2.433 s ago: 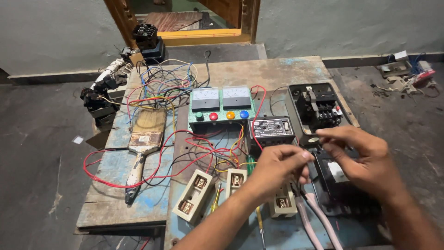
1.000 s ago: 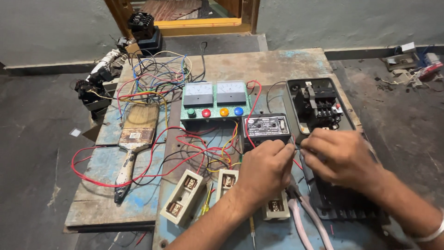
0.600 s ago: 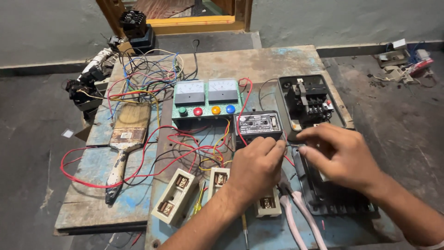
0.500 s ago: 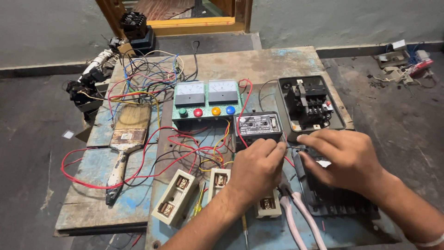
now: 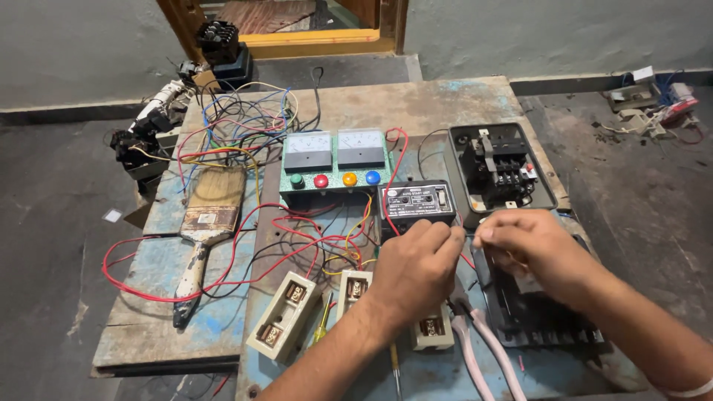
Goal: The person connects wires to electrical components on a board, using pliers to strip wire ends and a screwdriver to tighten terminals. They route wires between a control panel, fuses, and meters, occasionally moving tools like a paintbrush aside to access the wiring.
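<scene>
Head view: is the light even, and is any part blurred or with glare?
Head view: soft, even light, weak shadows; the left hand, right hand and paintbrush look sharp; no strong glare on the two meters; edges curve slightly.

Both hands met just below the black control box (image 5: pixel 416 202), left hand (image 5: pixel 412 267) and right hand (image 5: pixel 531 249) with fingers (image 5: pixel 453 236) pinched close together. Pink-handled pliers (image 5: pixel 479 345) lay on the tabletop (image 5: pixel 445 104) beneath them, a paintbrush (image 5: pixel 204 230) well off left.
</scene>
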